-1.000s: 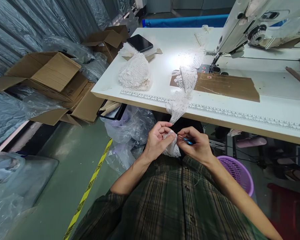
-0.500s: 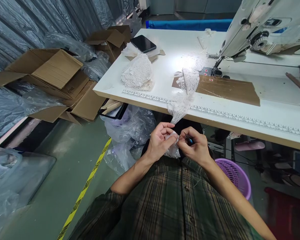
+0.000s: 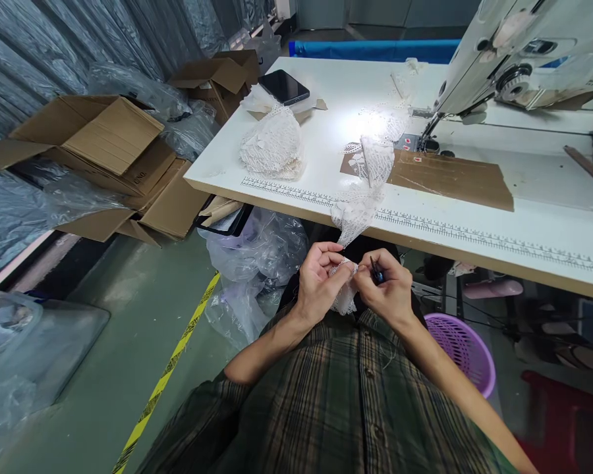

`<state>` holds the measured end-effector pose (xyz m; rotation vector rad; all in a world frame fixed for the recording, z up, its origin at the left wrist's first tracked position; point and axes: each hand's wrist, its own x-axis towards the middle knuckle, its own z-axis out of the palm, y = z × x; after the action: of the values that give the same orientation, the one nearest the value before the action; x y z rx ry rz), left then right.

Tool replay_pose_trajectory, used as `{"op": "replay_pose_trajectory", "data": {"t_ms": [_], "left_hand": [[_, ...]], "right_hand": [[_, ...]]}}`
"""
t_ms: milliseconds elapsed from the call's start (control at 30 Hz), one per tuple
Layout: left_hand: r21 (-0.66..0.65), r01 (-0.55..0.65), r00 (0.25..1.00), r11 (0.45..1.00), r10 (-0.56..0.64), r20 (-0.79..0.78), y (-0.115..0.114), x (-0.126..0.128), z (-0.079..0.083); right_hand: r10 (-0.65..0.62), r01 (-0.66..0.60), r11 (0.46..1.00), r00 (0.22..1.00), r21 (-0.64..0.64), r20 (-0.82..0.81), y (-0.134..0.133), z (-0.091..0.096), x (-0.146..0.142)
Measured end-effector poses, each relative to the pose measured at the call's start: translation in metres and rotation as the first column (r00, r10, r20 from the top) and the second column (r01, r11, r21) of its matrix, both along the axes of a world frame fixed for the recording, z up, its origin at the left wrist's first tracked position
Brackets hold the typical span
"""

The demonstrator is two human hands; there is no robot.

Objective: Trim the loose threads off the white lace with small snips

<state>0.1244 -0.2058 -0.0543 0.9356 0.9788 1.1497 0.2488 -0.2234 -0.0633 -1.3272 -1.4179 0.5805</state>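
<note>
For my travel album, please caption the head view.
At the sewing table, white lace in the left grip, a small dark tool in the right grip, a lace pile beyond.

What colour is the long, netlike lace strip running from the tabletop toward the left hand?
The lace strip is white, seen best in the head view.

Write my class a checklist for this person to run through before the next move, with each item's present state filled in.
1. Left hand holding the lace: ok, pinched between thumb and fingers.
2. Right hand holding the small tool: ok, it sits among the fingers.
3. Tool's tip clear of the lace: cannot tell, too small to make out.
4. Lace strip kept off the table edge: not ok, it hangs over.
5. Both hands away from the sewing machine: ok, they are in front of the table.
</note>
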Motion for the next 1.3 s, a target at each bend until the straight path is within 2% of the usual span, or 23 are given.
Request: {"op": "replay_pose_trajectory", "data": {"t_ms": [133, 267, 333, 400, 633, 767, 867, 933, 967, 1033, 1100, 1167, 1233, 1300], "left_hand": [[-0.041, 0.021, 0.998, 0.999, -0.019, 0.053, 0.000, 0.000, -0.002], [-0.046, 0.012, 0.998, 0.999, -0.009, 0.069, 0.002, -0.003, -0.006], [-0.054, 0.014, 0.998, 0.998, -0.011, 0.058, 0.005, -0.006, -0.007], [-0.059, 0.035, 0.998, 0.998, -0.032, 0.046, 0.007, -0.009, -0.009], [0.006, 0.218, 0.971, 0.976, -0.216, -0.099, 0.018, -0.020, -0.013], [0.132, 0.246, 0.951, 0.960, -0.212, -0.226, 0.021, -0.021, -0.014], [0.278, 0.241, 0.941, 0.930, -0.153, -0.303, 0.021, -0.020, -0.015], [0.431, 0.223, 0.933, 0.875, -0.064, -0.354, 0.022, -0.019, -0.015], [0.523, 0.220, 0.926, 0.823, -0.009, -0.377, 0.023, -0.020, -0.015], [0.702, 0.237, 0.910, 0.672, 0.099, -0.402, 0.025, -0.021, -0.016], [0.818, 0.272, 0.902, 0.507, 0.161, -0.400, 0.027, -0.023, -0.018], [0.867, 0.316, 0.901, 0.386, 0.164, -0.401, 0.029, -0.026, -0.021], [0.882, 0.351, 0.896, 0.316, 0.160, -0.414, 0.031, -0.028, -0.024], [0.888, 0.372, 0.889, 0.269, 0.172, -0.425, 0.032, -0.029, -0.027]], "right_hand": [[0.040, -0.046, 0.996, 0.995, -0.070, -0.095, 0.000, 0.000, 0.003], [0.141, -0.197, 0.954, 0.961, -0.226, -0.239, -0.003, -0.005, 0.016], [0.191, -0.261, 0.915, 0.952, -0.307, -0.239, -0.004, -0.007, 0.022], [0.208, -0.266, 0.901, 0.958, -0.343, -0.197, -0.004, -0.009, 0.027], [0.207, -0.243, 0.920, 0.968, -0.307, -0.146, -0.001, -0.008, 0.032], [0.190, -0.214, 0.940, 0.975, -0.265, -0.113, -0.004, -0.007, 0.034], [0.168, -0.184, 0.956, 0.982, -0.227, -0.089, -0.006, -0.006, 0.035], [0.147, -0.163, 0.969, 0.985, -0.185, -0.094, -0.007, -0.006, 0.035], [0.137, -0.153, 0.975, 0.985, -0.162, -0.105, -0.008, -0.006, 0.035], [0.117, -0.136, 0.982, 0.983, -0.129, -0.142, -0.008, -0.006, 0.034], [0.095, -0.118, 0.986, 0.977, -0.117, -0.190, -0.008, -0.007, 0.032], [0.077, -0.108, 0.988, 0.966, -0.114, -0.245, -0.009, -0.007, 0.030], [0.067, -0.105, 0.988, 0.950, -0.112, -0.305, -0.009, -0.007, 0.027], [0.057, -0.102, 0.989, 0.932, -0.110, -0.357, -0.008, -0.007, 0.025]]}}
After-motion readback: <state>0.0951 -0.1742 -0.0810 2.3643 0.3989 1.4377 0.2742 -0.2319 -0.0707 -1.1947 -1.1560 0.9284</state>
